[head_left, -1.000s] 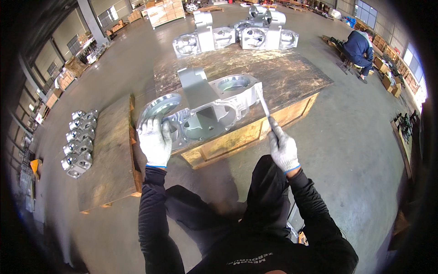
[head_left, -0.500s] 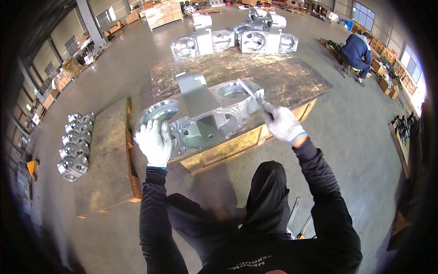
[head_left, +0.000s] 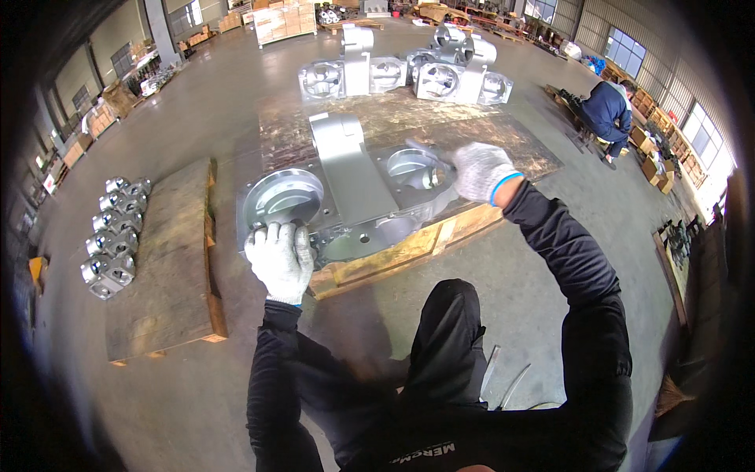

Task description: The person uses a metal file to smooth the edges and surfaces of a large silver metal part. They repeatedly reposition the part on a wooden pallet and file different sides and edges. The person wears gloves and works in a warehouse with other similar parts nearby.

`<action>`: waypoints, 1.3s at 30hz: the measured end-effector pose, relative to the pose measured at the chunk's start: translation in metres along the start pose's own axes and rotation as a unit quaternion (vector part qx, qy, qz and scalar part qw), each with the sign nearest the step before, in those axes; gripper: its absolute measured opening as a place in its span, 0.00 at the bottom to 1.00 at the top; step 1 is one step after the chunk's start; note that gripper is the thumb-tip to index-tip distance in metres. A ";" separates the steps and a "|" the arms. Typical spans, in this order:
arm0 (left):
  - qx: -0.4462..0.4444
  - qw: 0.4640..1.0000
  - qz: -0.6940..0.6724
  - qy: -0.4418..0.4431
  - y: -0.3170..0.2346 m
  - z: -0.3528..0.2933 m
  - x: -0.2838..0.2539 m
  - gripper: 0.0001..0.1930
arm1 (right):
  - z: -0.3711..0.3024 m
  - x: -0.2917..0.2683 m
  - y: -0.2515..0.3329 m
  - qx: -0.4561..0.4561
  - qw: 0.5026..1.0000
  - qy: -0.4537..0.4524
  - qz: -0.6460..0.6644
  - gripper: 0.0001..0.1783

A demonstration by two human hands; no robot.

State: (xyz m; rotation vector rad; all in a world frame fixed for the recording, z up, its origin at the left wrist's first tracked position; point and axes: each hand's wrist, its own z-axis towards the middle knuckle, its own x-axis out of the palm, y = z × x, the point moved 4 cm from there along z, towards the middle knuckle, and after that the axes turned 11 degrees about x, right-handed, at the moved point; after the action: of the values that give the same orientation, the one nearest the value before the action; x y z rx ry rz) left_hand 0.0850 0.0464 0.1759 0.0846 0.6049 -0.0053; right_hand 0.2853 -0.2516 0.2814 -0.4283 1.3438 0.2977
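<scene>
A large silver metal housing (head_left: pixel 358 185) lies in front of me on a wooden crate, with a round bore at each end and a raised arm in the middle. My left hand (head_left: pixel 281 258), in a whitish work glove, has its fingers curled over the near left edge, beside the left bore. At the right bore, my gloved right hand (head_left: pixel 481 171) is closed around a slim grey hand file (head_left: pixel 427 151). The file reaches over the bore's far rim; motion blurs it, and its handle is hidden in the glove.
Similar housings (head_left: pixel 464 79) stand at the crate's far side. Left of the crate (head_left: pixel 440 248), several small castings (head_left: pixel 114 244) line a low wooden pallet (head_left: pixel 161 291). Long thin tools (head_left: pixel 503 385) lie by my leg. A crouching person (head_left: pixel 607 114) is at the far right.
The housing's bored face shows more fully and its near side less. My right hand has moved slightly up with the file, which now lies over the right bore. My left hand stays at the left edge.
</scene>
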 end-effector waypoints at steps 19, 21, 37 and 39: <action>-0.034 0.999 -0.016 0.007 0.002 -0.002 0.006 0.09 | -0.007 0.010 0.027 -0.055 0.987 -0.123 -0.089 0.09; -0.036 0.999 -0.007 0.008 0.001 -0.002 0.005 0.09 | -0.011 0.013 0.023 -0.048 0.985 -0.139 -0.094 0.08; -0.032 0.998 0.035 0.033 -0.006 0.001 0.005 0.11 | -0.020 0.008 0.034 -0.081 0.977 -0.196 -0.014 0.08; -0.012 0.999 0.036 0.024 -0.007 0.002 0.004 0.13 | -0.025 0.009 0.037 -0.089 0.969 -0.228 -0.023 0.08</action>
State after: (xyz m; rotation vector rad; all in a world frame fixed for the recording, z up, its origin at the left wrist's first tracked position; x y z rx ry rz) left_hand 0.0897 0.0390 0.1746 0.0842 0.6486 0.0732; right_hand 0.2486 -0.2307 0.2641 -0.5042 0.8585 0.4502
